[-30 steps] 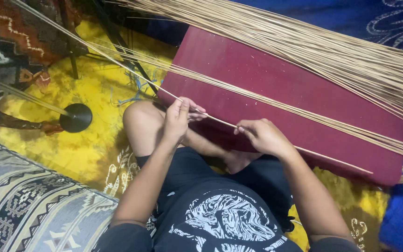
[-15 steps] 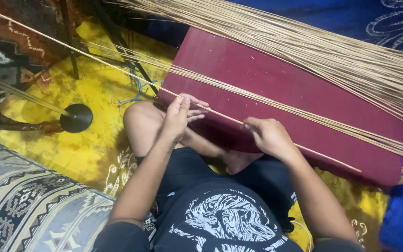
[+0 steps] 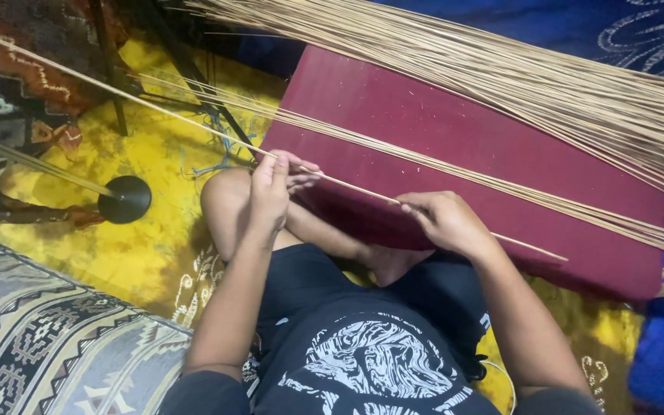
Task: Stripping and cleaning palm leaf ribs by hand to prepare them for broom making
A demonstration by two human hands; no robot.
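While left hand (image 3: pixel 272 192) pinches and right hand (image 3: pixel 446 223) grips one thin reed stick (image 3: pixel 194 117) over the maroon cushion (image 3: pixel 455 146), snap risk: long unsupported far-left span bends if twisted.

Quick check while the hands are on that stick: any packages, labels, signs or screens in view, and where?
None of those in view. The nearest to one is the white printed graphic on the person's black shirt, bottom centre, a swirling round design; whether it carries any lettering is too small to tell.
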